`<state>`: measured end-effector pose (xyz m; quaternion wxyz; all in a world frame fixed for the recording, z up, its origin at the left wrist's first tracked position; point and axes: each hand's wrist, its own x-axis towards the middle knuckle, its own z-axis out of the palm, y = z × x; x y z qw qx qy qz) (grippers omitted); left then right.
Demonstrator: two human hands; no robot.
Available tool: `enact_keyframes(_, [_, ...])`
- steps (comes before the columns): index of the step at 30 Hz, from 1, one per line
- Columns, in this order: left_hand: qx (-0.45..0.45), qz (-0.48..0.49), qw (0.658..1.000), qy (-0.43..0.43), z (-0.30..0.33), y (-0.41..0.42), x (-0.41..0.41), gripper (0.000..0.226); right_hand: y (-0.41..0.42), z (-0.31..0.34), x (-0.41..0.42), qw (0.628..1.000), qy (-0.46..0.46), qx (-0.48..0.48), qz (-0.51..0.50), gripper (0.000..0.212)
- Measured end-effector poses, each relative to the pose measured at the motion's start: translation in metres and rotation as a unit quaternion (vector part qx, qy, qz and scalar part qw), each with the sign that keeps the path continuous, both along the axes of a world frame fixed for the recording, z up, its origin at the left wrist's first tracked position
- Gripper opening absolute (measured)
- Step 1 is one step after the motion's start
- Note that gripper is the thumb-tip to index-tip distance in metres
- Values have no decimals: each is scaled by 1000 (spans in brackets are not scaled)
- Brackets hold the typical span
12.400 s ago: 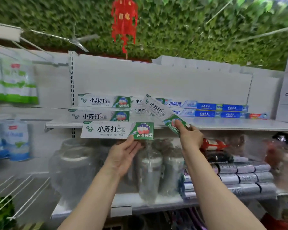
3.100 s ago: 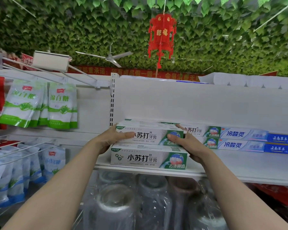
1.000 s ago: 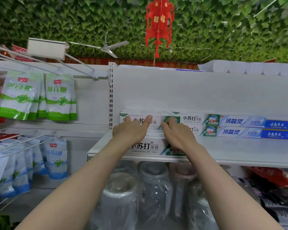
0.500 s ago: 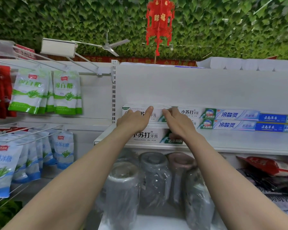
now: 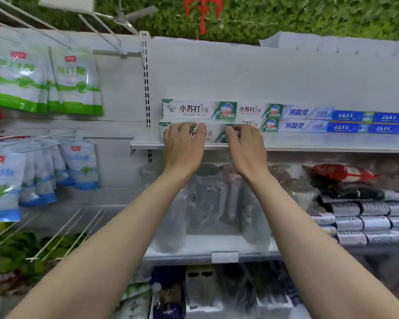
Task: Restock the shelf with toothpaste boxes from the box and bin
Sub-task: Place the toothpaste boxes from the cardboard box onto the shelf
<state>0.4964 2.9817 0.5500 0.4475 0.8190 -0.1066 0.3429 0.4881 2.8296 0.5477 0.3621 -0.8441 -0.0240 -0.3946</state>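
Head view, your left hand (image 5: 183, 147): raised in front of the lower green-and-white toothpaste box (image 5: 213, 134), fingers loosely bent against its face; whether it grips or only touches, you cannot tell from here.
Head view, your right hand (image 5: 245, 146): beside the left, fingertips curled at the same box's right part, near its green end; grasp or mere contact cannot be told.
Lower box: lies flat at the left end of the white shelf (image 5: 332, 143), long side facing you.
Upper green-and-white toothpaste box (image 5: 199, 109): stacked directly on the lower one, print fully visible, free of both hands.
Row to the right: two more green-and-white boxes (image 5: 259, 110), then pale blue boxes (image 5: 306, 112), then dark blue boxes (image 5: 366, 123), each two high on the shelf.
Left side: green-and-white pouches (image 5: 44, 81) hang on hooks, blue-and-white pouches (image 5: 32, 171) below them.
Shelf below: clear wrapped containers (image 5: 207, 199) stand under your hands.
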Motion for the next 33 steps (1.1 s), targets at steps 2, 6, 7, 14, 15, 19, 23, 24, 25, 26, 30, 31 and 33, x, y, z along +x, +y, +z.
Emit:
enact_keyframes(2, [-37, -23, 998, 38, -22, 2, -13, 38, 2, -20, -11, 1000, 19, 8, 6, 48])
enact_keyframes(6, [-80, -30, 991, 105, -69, 4, -30, 36, 1, -60, -19, 996, 83, 15, 34, 54])
enact_keyframes(7, [-97, -30, 987, 128, -81, 5, -34, 38, 1, -70, -21, 993, 101, 26, 47, 58])
enact_keyframes(14, [-131, 35, 951, 276, -170, -3, -56, 46, -7, -157, -44, 955, 249, 74, 144, 48])
enact_keyframes(15, [-132, 45, 946, 292, -184, -6, -60, 46, -10, -171, -47, 948, 273, 73, 148, 47])
enact_keyframes(19, [-156, 78, 920, 352, -247, -17, -84, 45, -21, -237, -61, 919, 354, 52, 167, 47])
enact_keyframes(23, [-169, 100, 892, 408, -317, -15, -120, 40, -22, -310, -87, 893, 411, 46, 177, 46])
enact_keyframes(24, [-177, 103, 882, 425, -335, -13, -131, 38, -20, -330, -95, 881, 434, 47, 183, 46])
enact_keyframes(25, [-186, 107, 872, 439, -352, -11, -141, 36, -19, -349, -103, 869, 456, 45, 189, 45])
enact_keyframes(26, [-192, 113, 864, 452, -369, -9, -150, 34, -18, -368, -110, 858, 473, 46, 196, 43])
enact_keyframes(30, [-219, 151, 831, 489, -443, 5, -180, 29, -11, -442, -134, 813, 543, 46, 205, 43])
enact_keyframes(31, [-229, 158, 818, 504, -463, 8, -187, 30, -10, -461, -140, 804, 558, 42, 202, 44])
enact_keyframes(33, [-250, 169, 789, 535, -506, 13, -201, 34, -8, -502, -151, 784, 587, 44, 196, 36])
